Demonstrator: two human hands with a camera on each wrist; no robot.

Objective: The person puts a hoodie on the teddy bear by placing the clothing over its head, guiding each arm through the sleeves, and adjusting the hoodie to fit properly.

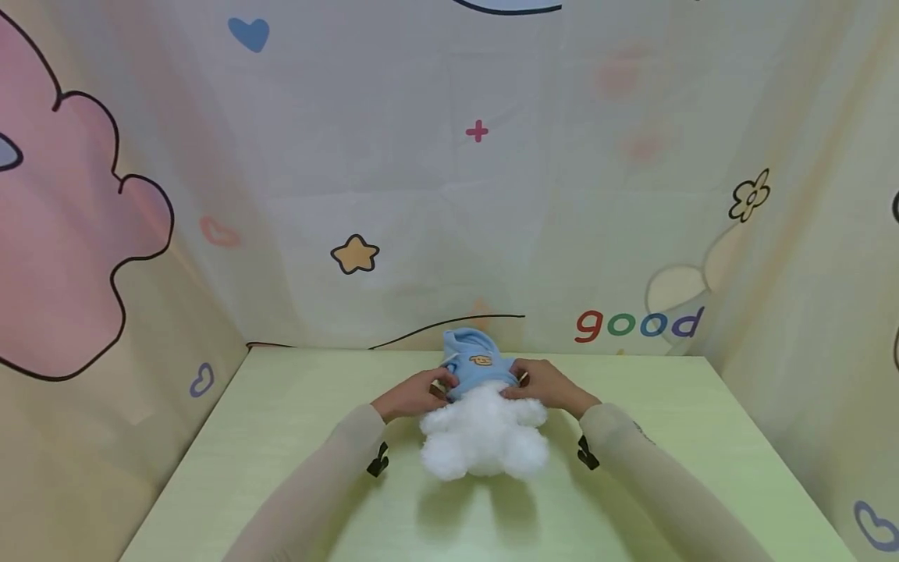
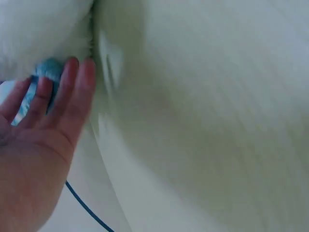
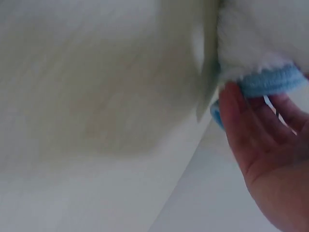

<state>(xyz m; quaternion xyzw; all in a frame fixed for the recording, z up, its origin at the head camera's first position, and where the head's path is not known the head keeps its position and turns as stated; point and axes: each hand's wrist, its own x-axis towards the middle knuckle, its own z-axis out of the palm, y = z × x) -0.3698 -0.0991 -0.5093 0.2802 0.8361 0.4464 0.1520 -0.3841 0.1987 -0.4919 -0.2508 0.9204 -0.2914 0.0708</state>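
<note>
A fluffy white plush toy (image 1: pixel 485 437) is on the table, its legs toward the near side. A small light-blue hoodie (image 1: pixel 477 359) with a cartoon patch and a pale cord covers the toy's head end. On the left, my left hand (image 1: pixel 416 393) pinches the hoodie's lower edge; the left wrist view shows its fingers at the blue cloth (image 2: pixel 48 69) beside the white fur. Opposite it, my right hand (image 1: pixel 551 385) grips the other side of the hem. In the right wrist view, the ribbed blue hem (image 3: pixel 273 81) lies against the fur. The toy's head is hidden under the cloth.
The pale green table (image 1: pixel 281 460) ends at a printed curtain (image 1: pixel 421 179) behind the toy, with curtain sides at left and right. A black buckle (image 1: pixel 378 460) hangs below the left wrist and another buckle (image 1: pixel 588 453) below the right.
</note>
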